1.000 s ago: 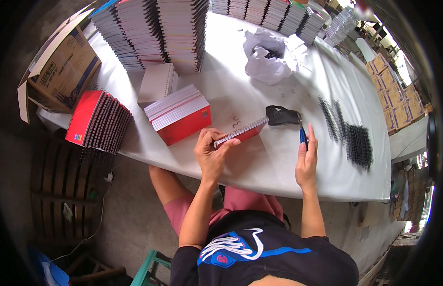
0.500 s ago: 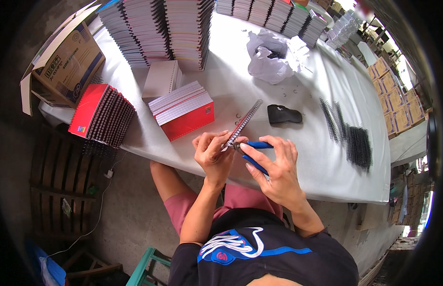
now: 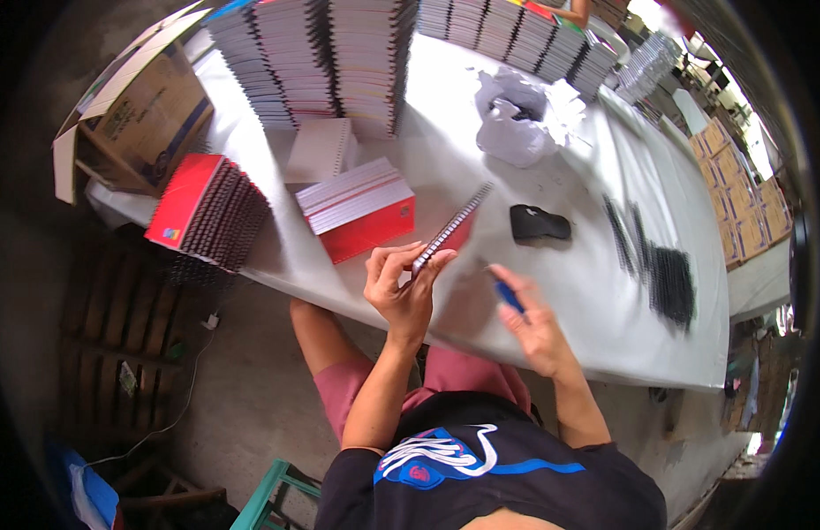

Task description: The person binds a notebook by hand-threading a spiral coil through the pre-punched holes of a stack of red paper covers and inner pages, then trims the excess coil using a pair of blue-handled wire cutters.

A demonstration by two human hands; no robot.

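My left hand (image 3: pixel 401 287) is closed on the near end of a spiral notebook (image 3: pixel 456 228), held up on edge with its coil side toward me and a red cover showing on the right. To the right, my right hand (image 3: pixel 535 325) is closed round blue-handled pliers (image 3: pixel 509 296), their jaws blurred and apart from the notebook. Beyond my left hand lies a red-covered stack of unbound notebooks (image 3: pixel 366 231) with pale page edges on top. A black, rounded object (image 3: pixel 540 224) lies on the white-covered table (image 3: pixel 551 291), past my right hand.
Bound red notebooks (image 3: pixel 191 201) sit at the table's left edge by an open cardboard box (image 3: pixel 149 124). Tall notebook stacks (image 3: pixel 308 66) stand behind. Black spiral coils (image 3: pixel 670 283) lie at right, a crumpled white bag (image 3: pixel 513 132) farther back. Another person's arm (image 3: pixel 576 12) shows at the far edge.
My right hand has drawn the pliers away from the notebook's near end, down and to the right. My left hand still grips the notebook, now turned to show more red cover.
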